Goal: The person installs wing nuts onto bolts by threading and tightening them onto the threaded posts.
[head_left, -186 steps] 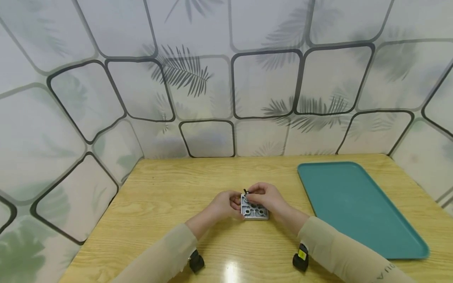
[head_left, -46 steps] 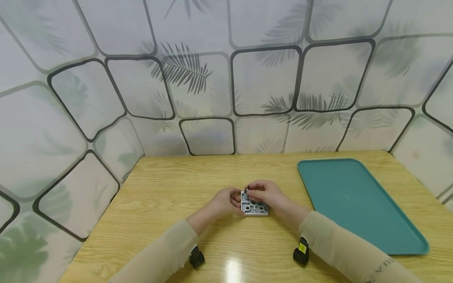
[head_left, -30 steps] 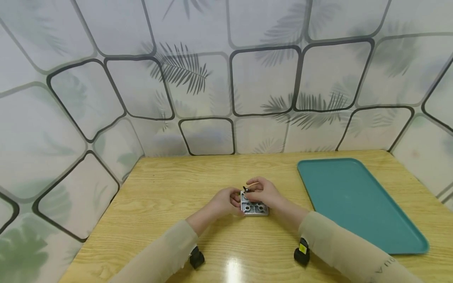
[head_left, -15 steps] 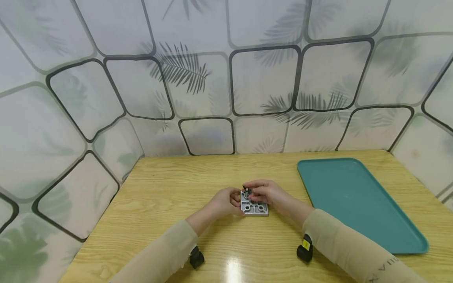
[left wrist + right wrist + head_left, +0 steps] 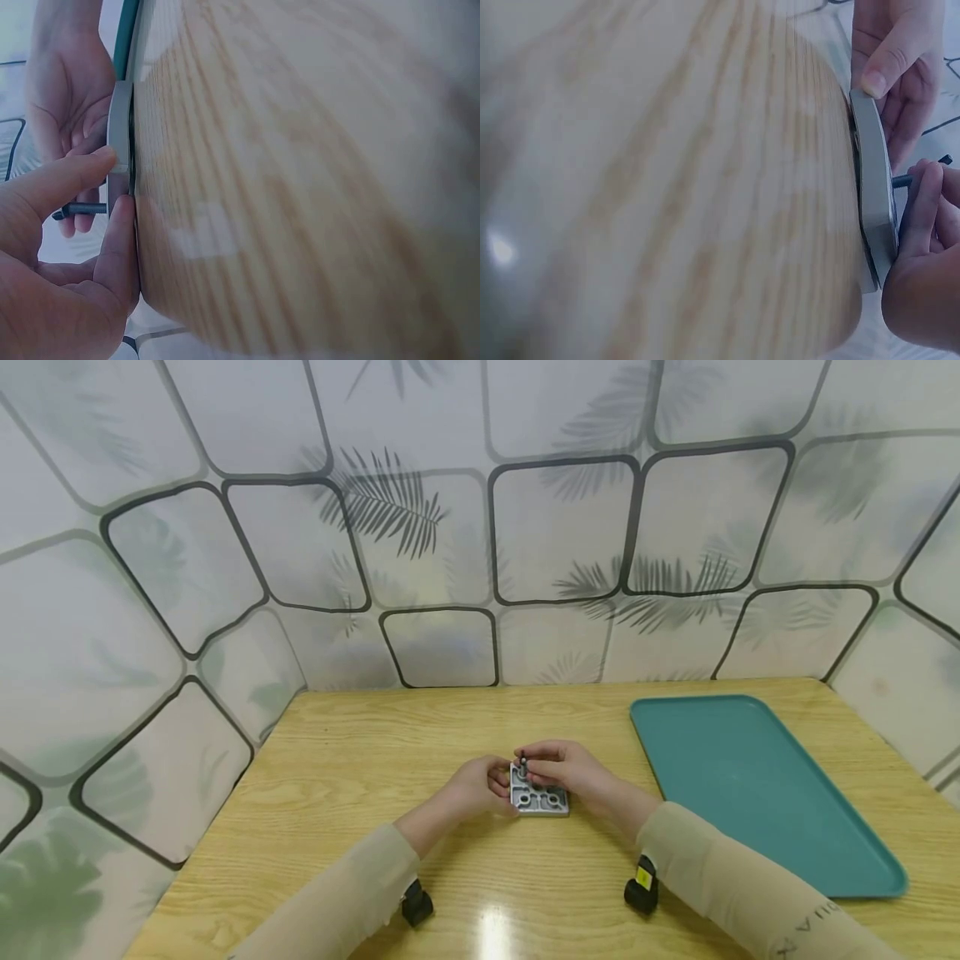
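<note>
A square silver metal plate [image 5: 542, 810] with several round holes lies on the wooden table, recessed side up. My left hand [image 5: 478, 787] grips its left edge; in the left wrist view the fingers hold the plate's side [image 5: 120, 131]. From the hole at the far left corner rises a dark threaded screw [image 5: 522, 768], its shank [image 5: 86, 208] square to the plate. My right hand [image 5: 572, 770] reaches over the plate from the right, thumb and forefinger pinching the screw. The right wrist view shows those fingers around the screw [image 5: 903, 181], with its dark end sticking out past them.
A teal tray [image 5: 765, 810] lies on the right side of the table [image 5: 360, 777]. A pale patterned curtain [image 5: 435, 560] hangs behind and along both sides. Black wrist cameras [image 5: 417, 903] are strapped under the sleeves.
The right fingers have repeatedly spread off and closed back on the screw, whose dark top end has changed direction. The left hand and the plate have stayed put.
</note>
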A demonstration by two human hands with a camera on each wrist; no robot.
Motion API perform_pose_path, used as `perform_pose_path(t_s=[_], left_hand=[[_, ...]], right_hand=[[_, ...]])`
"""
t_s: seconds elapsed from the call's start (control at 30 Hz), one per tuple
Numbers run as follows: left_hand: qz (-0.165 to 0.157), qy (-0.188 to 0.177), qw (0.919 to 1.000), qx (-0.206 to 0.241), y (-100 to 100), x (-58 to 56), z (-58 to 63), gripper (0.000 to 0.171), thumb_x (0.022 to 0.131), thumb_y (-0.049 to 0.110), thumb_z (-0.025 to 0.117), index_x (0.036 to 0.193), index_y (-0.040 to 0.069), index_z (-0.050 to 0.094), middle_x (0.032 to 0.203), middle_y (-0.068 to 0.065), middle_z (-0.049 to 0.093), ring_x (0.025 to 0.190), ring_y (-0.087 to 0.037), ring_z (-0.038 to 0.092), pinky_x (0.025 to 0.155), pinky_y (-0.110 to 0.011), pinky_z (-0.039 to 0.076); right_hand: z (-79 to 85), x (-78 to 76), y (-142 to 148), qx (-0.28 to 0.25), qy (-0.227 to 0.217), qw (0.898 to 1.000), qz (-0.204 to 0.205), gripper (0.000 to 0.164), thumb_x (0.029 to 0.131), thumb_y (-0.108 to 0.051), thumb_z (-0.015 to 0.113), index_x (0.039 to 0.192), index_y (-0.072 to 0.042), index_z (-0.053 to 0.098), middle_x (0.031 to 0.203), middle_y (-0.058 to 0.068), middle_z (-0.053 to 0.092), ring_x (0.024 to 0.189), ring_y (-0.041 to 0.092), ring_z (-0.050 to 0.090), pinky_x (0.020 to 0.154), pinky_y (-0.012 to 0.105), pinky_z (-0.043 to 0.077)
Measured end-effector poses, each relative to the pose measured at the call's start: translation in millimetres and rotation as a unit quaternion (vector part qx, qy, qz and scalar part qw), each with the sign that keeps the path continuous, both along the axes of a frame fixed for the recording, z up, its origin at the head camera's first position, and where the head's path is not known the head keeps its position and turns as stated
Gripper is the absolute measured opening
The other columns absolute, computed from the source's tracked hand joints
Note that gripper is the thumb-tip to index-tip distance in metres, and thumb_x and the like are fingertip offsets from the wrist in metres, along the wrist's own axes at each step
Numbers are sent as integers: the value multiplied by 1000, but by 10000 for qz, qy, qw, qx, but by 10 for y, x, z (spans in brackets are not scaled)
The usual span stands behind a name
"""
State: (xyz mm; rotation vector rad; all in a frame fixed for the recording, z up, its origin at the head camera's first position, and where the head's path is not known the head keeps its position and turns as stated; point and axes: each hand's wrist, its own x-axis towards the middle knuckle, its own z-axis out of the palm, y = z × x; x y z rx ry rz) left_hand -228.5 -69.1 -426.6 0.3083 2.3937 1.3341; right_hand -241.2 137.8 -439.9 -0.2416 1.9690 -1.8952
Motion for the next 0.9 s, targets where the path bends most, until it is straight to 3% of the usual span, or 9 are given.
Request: perform_pose_path(t_s=[0.47, 0.67, 0.9], left_hand=[[22, -106, 9999, 93, -10, 23, 28, 75, 78, -9, 87, 146, -9, 54, 113, -13, 68, 96, -17, 67, 89, -28, 59], [18, -119, 9999, 89, -12, 19, 21, 76, 78, -8, 88, 146, -8, 54, 113, -13, 67, 96, -17, 66, 88, -28, 58], [-6, 9, 10000, 85, -9, 20, 12, 75, 76, -11, 87, 144, -10, 55, 109, -13, 68, 93, -15, 67, 86, -27, 59]], right_hand=[[26, 61, -145, 454, 82, 9947, -924, 25, 98, -3, 73, 120, 9, 70, 106, 8, 77, 85, 6, 69, 77, 18, 60], [27, 57, -129, 455, 118, 9949, -890, 25, 97, -2, 73, 120, 9, 70, 106, 9, 77, 86, 6, 70, 77, 19, 60], [-10, 37, -72, 202, 198, 9969, -740, 37, 100, 3, 65, 133, 17, 59, 107, 11, 75, 81, 3, 68, 73, 18, 60]])
